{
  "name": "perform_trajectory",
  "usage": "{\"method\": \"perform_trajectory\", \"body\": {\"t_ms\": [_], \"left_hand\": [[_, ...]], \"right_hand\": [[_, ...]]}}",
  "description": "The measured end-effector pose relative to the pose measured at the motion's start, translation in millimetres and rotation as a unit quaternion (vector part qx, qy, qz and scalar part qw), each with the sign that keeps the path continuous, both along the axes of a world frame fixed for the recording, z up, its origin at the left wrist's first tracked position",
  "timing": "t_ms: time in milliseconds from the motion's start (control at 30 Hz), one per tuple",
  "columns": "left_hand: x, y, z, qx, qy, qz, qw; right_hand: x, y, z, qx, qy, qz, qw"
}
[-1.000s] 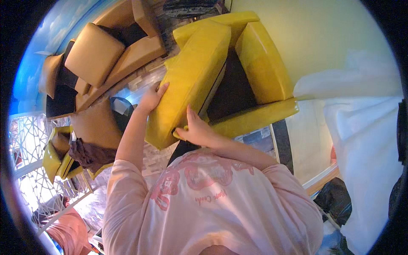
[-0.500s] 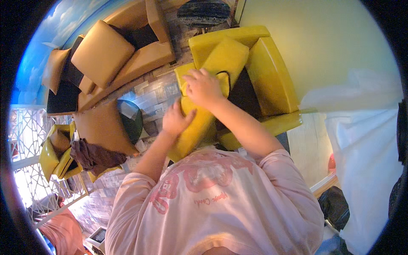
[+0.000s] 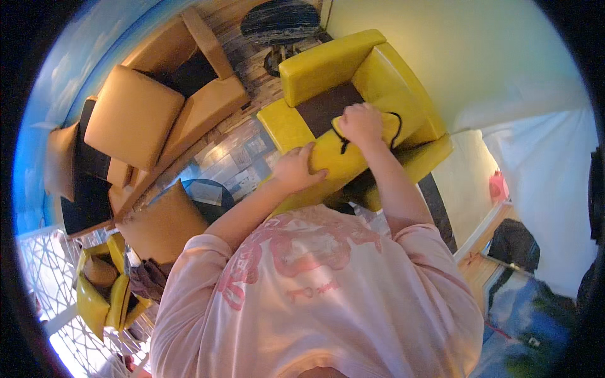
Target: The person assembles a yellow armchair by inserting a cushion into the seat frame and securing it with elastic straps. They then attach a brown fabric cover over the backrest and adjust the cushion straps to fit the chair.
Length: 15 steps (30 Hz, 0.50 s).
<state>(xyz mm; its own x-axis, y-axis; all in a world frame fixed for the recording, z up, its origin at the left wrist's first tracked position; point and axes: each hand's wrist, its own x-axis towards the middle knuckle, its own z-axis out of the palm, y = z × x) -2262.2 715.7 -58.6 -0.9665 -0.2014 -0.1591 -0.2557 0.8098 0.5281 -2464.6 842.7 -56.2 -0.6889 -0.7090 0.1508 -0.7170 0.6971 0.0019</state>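
Observation:
A yellow seat cushion (image 3: pixel 328 165) is tilted up over a yellow armchair (image 3: pixel 403 82), its near part hidden by my chest. My right hand (image 3: pixel 362 123) is closed over the cushion's top edge, next to a black cord (image 3: pixel 397 129) that loops out on both sides of it. Lower on the left, my left hand (image 3: pixel 299 170) grips the cushion's side, thumb on the face and fingers along the edge. The chair's dark brown seat base (image 3: pixel 328 108) shows beyond the cushion.
To the left stands a tan sofa (image 3: pixel 208 120) with a loose tan cushion (image 3: pixel 135 116) leaning on it. A round dark table (image 3: pixel 280 25) is at the far side. Another tan cushion (image 3: pixel 165 220) and a smaller yellow chair (image 3: pixel 104 296) lie lower left. White sheeting (image 3: pixel 542 201) hangs at right.
Both hands have moved right, the right one farther and now closed on the cushion. The cushion has shifted right, uncovering the far seat base. My view has shifted too.

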Motion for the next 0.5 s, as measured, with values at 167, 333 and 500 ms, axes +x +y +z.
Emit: {"method": "perform_trajectory", "body": {"t_ms": [167, 333, 500], "left_hand": [[4.1, 37.1, 8.5, -0.1, 0.076, -0.187, 0.974], [3.3, 51.2, 18.3, -0.178, 0.007, -0.245, 0.953], [-29.6, 61.1, 12.8, -0.176, 0.012, -0.259, 0.95]], "right_hand": [[-1.7, 87.7, -18.3, -0.029, 0.03, -0.141, 0.989], [10.1, 100.2, -27.2, -0.104, 0.022, -0.183, 0.977], [-8.1, 111.5, -31.8, -0.112, 0.013, -0.21, 0.971]]}}
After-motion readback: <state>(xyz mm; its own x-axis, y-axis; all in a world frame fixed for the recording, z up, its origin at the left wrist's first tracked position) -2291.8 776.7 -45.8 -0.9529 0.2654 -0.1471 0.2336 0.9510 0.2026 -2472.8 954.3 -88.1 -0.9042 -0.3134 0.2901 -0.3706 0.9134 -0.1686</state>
